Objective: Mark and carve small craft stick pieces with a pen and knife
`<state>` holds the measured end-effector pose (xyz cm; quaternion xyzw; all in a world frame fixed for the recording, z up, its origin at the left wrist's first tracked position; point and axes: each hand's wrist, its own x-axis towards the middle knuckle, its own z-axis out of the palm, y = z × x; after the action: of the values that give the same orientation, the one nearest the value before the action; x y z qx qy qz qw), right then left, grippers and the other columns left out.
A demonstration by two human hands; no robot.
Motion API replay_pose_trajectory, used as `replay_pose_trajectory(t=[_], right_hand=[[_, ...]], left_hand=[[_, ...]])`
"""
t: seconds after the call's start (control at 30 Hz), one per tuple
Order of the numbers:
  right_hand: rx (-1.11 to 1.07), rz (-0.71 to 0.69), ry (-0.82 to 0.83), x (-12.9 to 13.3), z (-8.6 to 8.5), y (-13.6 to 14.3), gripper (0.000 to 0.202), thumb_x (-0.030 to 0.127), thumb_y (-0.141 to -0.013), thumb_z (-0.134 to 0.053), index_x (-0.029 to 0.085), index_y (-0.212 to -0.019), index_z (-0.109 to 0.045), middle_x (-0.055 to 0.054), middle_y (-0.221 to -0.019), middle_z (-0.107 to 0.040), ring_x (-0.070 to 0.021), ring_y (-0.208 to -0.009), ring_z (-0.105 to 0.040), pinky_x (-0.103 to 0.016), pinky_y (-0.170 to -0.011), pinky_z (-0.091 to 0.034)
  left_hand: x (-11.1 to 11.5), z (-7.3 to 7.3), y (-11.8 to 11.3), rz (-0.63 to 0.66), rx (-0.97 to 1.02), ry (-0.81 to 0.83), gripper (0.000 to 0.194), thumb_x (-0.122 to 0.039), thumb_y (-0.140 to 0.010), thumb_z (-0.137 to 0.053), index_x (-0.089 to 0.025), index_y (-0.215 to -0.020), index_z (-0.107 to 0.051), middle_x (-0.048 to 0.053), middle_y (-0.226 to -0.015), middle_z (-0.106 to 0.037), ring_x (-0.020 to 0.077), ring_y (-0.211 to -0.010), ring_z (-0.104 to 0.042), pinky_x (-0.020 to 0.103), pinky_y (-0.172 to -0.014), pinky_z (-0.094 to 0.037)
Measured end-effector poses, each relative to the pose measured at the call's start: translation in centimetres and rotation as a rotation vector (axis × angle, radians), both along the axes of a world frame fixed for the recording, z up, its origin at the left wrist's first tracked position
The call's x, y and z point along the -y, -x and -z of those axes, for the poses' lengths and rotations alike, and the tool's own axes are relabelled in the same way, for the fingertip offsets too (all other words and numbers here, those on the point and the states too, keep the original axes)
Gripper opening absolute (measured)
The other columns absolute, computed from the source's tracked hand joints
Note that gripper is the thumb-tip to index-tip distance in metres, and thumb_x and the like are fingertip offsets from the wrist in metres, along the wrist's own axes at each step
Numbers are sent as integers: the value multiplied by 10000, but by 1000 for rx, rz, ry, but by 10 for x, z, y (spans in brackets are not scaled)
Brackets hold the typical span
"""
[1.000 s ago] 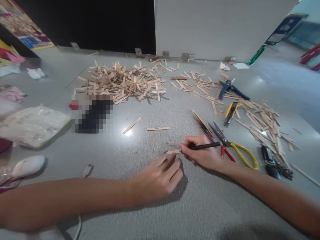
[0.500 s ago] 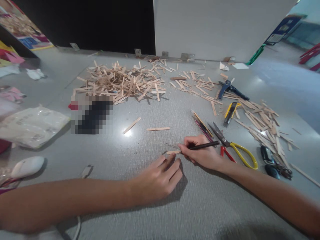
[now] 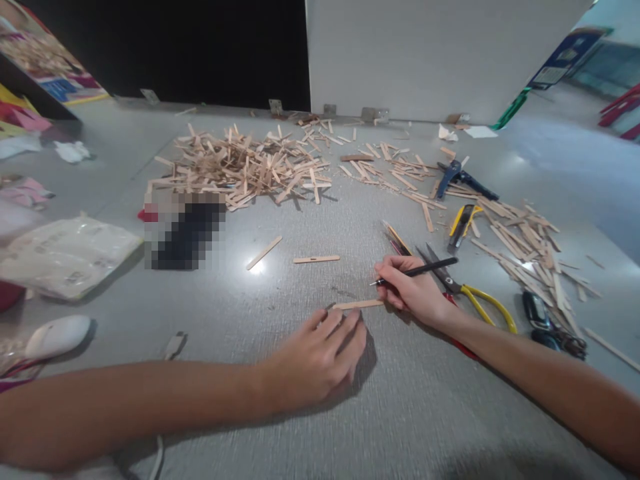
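Note:
A black pen (image 3: 431, 266) sits in the pinch of my right hand (image 3: 407, 288), which is closed around it. Its thin metallic tip points left and hangs just above a craft stick (image 3: 361, 305) lying flat on the table. My left hand (image 3: 320, 353) rests at the stick's left end, its curled fingertips holding it against the tabletop; the thumb is mostly hidden. Beyond the hands lie a second craft stick (image 3: 316, 259) with a small dark mark at its middle and a third, slanted stick (image 3: 264, 253).
Yellow-handled scissors (image 3: 487, 308), pencils (image 3: 397, 238), a yellow box cutter (image 3: 463, 223) and a dark blue cutting tool (image 3: 463, 179) lie at the right. A large heap of craft sticks (image 3: 250, 163) spreads at the back. A white mouse (image 3: 59, 335) and plastic packet (image 3: 70, 257) lie left.
My right hand has lifted the pen and drawn back right and slightly up, uncovering the right part of the stick. My left hand has barely moved.

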<state>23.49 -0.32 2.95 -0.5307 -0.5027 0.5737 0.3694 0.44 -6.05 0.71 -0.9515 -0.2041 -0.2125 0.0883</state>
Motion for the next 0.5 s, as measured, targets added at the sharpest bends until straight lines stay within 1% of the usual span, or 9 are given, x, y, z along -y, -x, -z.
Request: replay_pose_trajectory(t=[0.03,0.1,0.17,0.23,0.3,0.37,0.43,0.5], right_hand=[[0,-2,-1,0,0,0,475,582,-819,-767,225,-590,-553,9,-503,-633,-53,-316,-378,-172,-289,-285],[1,-6,-5,0,0,0,472,576,-824,-766,224,-594,-552,14,-500,-627,-54,-317,-380,-169,-290,-285],[3,-12,-12,0,0,0,463,569,-824,-762,225,-597,-551,19,-489,-616,-57,-317,-382,-168,-290,-277],[5,-18,-20,0,0,0,461,570,-828,-753,228,-597,-546,21,-484,-610,-58,-316,-378,-171,-291,-272],[6,-27,-28,0,1,0,462,572,-838,-747,229,-601,-546,19,-490,-614,-58,-317,-376,-175,-294,-278],[2,-31,-31,0,1,0,461,566,-842,-749,227,-603,-549,15,-499,-622,-57,-322,-384,-176,-301,-293],[-5,-28,-28,0,1,0,450,548,-835,-761,222,-602,-554,12,-506,-629,-56,-327,-392,-174,-305,-298],[-11,-25,-20,0,1,0,440,531,-832,-764,219,-601,-557,17,-493,-618,-52,-324,-386,-170,-303,-288]], left_hand=[[-1,0,-1,-17,-12,48,325,-244,-1039,-559,-52,-1268,-688,192,-1258,-752,308,-1109,-664,426,-955,-517],[-1,1,-2,-24,-5,106,311,-243,-1028,-558,-60,-1243,-690,182,-1226,-749,320,-1114,-647,434,-969,-518],[-1,2,-2,-32,22,119,269,-227,-1016,-546,-72,-1169,-703,162,-1149,-748,331,-1080,-643,442,-955,-526],[-1,2,-2,-61,45,120,250,-210,-1004,-525,-80,-1126,-701,162,-1131,-741,340,-1050,-642,456,-933,-536],[-1,2,-2,-92,37,121,278,-211,-1001,-513,-80,-1176,-685,191,-1233,-726,353,-1057,-641,481,-917,-543],[-1,2,-2,-100,7,146,343,-221,-1001,-519,-90,-1288,-652,204,-1362,-692,370,-1116,-635,512,-937,-545],[-3,3,-1,-60,-13,174,409,-217,-994,-534,-99,-1378,-613,187,-1411,-675,384,-1205,-618,560,-1019,-530],[-4,4,-1,-2,-8,188,432,-200,-980,-542,-96,-1395,-600,175,-1403,-676,399,-1303,-587,619,-1134,-470]])
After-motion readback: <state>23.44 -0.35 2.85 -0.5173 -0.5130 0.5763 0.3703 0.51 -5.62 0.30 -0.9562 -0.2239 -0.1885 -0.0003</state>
